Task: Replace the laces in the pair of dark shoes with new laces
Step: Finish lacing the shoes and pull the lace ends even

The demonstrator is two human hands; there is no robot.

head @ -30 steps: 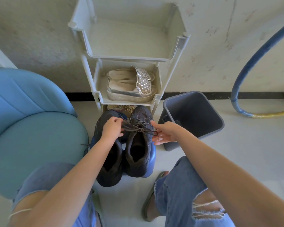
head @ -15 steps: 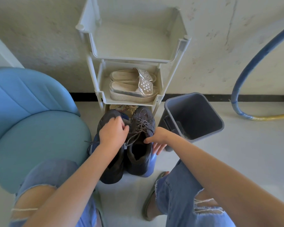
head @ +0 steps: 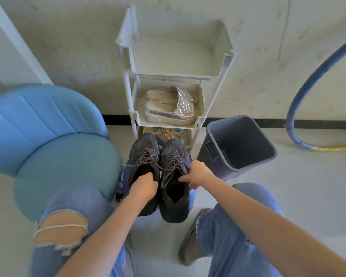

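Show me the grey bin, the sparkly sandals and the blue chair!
grey bin (head: 209,154): head view, on its outer left wall.
sparkly sandals (head: 168,115): head view, on the nearer sandal's sole edge.
blue chair (head: 68,162): head view, on the seat cushion.

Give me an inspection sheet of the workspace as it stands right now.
Surface: pale floor; the shoes sit on a blue base, mostly hidden.
Job's things: left shoe and right shoe side by side, old laces threaded but loosened; new laces nothing seen.
Clutter: grey bin.
Hands: left hand grips left shoe's opening; right hand grips right shoe's side.
Cables: blue hose by the wall.
Surroundings: white rack holding sandals; blue chair.
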